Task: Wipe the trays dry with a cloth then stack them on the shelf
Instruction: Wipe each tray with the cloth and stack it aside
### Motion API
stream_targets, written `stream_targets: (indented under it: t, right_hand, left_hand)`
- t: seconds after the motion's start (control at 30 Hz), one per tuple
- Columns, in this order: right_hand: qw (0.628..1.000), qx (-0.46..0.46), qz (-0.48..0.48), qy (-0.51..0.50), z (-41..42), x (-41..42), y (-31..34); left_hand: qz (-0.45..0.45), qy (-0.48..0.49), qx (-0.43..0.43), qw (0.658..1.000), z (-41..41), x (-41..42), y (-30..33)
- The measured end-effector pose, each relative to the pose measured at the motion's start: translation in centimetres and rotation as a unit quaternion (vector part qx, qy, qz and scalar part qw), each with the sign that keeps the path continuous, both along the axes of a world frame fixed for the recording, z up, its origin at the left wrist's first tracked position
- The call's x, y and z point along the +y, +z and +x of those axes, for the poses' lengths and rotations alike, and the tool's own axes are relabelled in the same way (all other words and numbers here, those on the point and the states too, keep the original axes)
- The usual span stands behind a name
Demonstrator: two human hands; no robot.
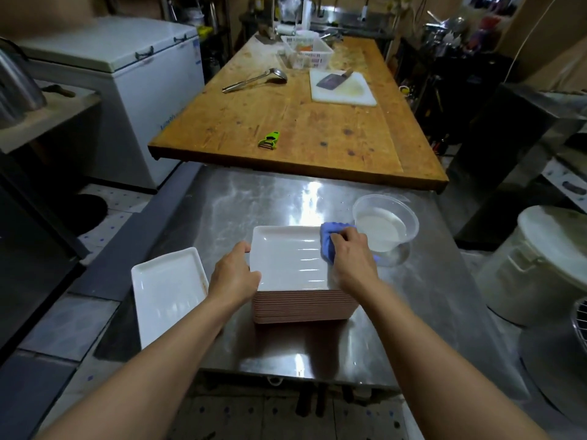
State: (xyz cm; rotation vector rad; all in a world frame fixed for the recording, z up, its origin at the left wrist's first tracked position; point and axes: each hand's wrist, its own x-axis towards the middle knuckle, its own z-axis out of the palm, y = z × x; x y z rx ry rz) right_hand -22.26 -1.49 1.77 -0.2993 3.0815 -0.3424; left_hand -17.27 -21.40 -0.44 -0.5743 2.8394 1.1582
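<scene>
You can read no text here. The white chest freezer carries blue lettering low on its front and a small blue label near its lid corner, both too blurred to make out.

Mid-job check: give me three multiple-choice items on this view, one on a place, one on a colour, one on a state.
1. Where is the lone tray?
A. left of the stack
B. on the wooden table
C. in the tub

2. What colour is the cloth?
A. green
B. blue
C. white

3. What is the left hand doing?
A. hanging idle
B. lifting the peeler
C. gripping the top tray's edge

Answers:
1 A, it lies on the steel table left of the stack.
2 B, blue shows beneath the right hand.
3 C, its fingers curl on the top tray left rim.
</scene>
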Motion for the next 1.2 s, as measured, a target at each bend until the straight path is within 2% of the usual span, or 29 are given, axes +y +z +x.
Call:
stream_targets:
  t: [0.2,0.33,0.43,0.6,0.73,0.8,0.87,0.97,1.03,1.13,1.2]
  right_hand:
    - [0.991,-0.062,-0.036,0.109,0.8,-3.8,-1.0]
    - [0.981,-0.084,-0.046,0.169,2.5,-3.0,-0.8]
    - [0.985,-0.05,-0.025,0.162,4.2,-0.5,-0.7]
    - [0.991,0.024,0.08,0.105,5.8,3.2,-0.3]
    - [0.992,0.06,0.092,0.058,6.2,4.9,-0.1]
    - [0.996,0.064,0.05,0.033,6.3,5.1,0.1]
    - [0.995,0.081,-0.053,-0.005,6.5,5.4,0.5]
    - [0.967,0.109,-0.219,-0.073,6.5,6.1,1.3]
    - [0.953,0.088,-0.269,-0.107,6.4,6.6,1.9]
    - [0.939,0.069,-0.305,-0.144,6.4,6.8,2.2]
    - [0.934,0.072,-0.311,-0.161,6.7,6.9,2.3]
  left_hand:
    - [-0.026,0.004,-0.021,0.999,-0.2,0.0,0.0]
    - [-0.044,0.007,-0.03,0.999,-0.1,0.2,0.1]
    - [-0.057,0.018,-0.034,0.998,-0.2,0.4,0.3]
    - [-0.064,0.039,-0.034,0.997,-0.1,0.9,0.7]
    - [-0.067,0.043,-0.033,0.996,0.0,1.2,1.0]
    - [-0.086,0.04,-0.031,0.995,0.3,1.4,1.2]
    - [-0.134,0.042,-0.022,0.99,0.8,1.9,1.5]
    - [-0.216,0.002,0.084,0.973,1.8,3.1,1.9]
    - [-0.237,-0.089,0.157,0.955,2.1,4.4,1.9]
    - [-0.276,-0.21,0.14,0.927,2.1,6.1,1.6]
    - [-0.323,-0.232,0.128,0.908,2.0,6.7,1.3]
